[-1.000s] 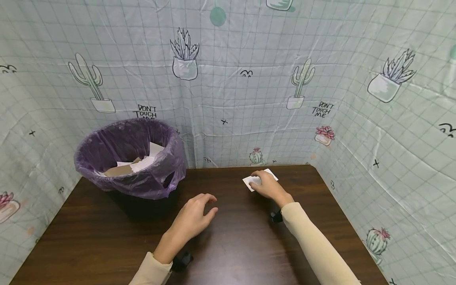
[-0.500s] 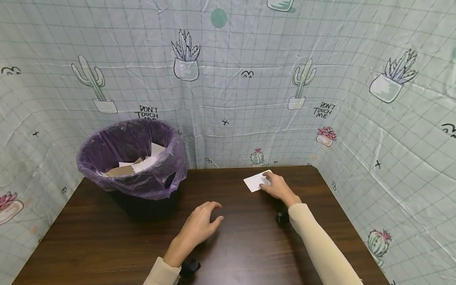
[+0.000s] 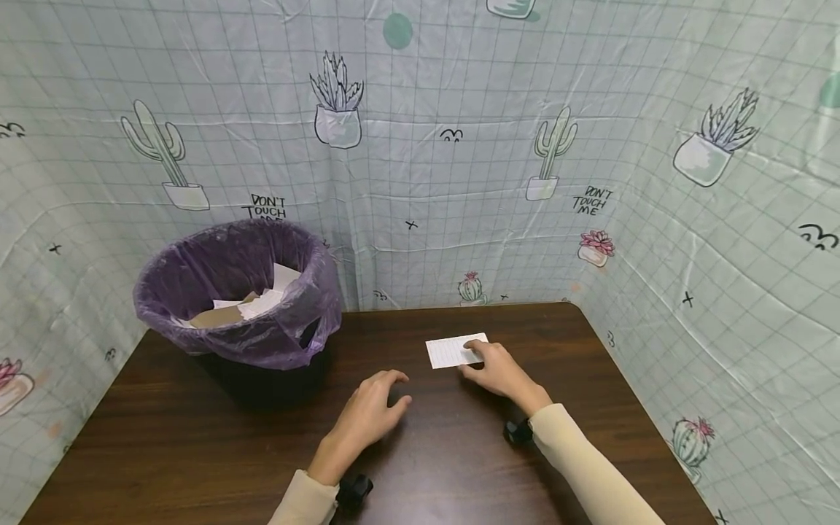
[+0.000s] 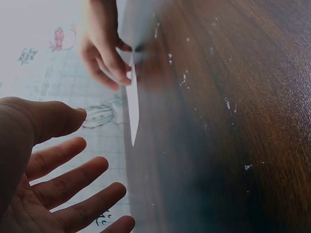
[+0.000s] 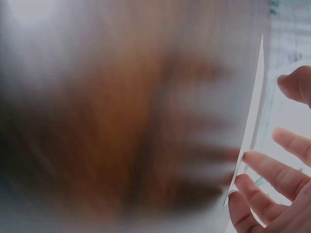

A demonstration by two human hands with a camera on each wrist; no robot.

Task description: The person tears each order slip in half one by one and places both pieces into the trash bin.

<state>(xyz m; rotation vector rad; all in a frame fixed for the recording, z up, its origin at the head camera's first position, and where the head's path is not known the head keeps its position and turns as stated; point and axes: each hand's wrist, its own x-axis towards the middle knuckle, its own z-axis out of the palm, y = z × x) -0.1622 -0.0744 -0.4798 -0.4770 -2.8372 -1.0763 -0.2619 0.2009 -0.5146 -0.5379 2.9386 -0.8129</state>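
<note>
A small white lined card (image 3: 446,351) lies on the dark wooden table, right of the middle in the head view. Several fingertips of my right hand (image 3: 499,372) rest on it near its right end. From the right wrist view, the thumb (image 5: 295,85) stands apart from the card and the other fingers touch its surface. My left hand (image 3: 370,408) hovers over the table, left of the card, holding nothing. Its fingers (image 4: 73,187) are spread and relaxed in the left wrist view.
A black bin (image 3: 269,379) with a purple bag liner (image 3: 315,292) stands at the back left. White paper (image 3: 265,300) and a brown cardboard piece (image 3: 219,317) lie inside it. A cactus-print curtain (image 3: 407,182) surrounds the table (image 3: 426,459) at the back and sides.
Within the last second the card has slid nearer and to the left, turning slightly, under my right fingertips. My left hand has shifted a little to the right.
</note>
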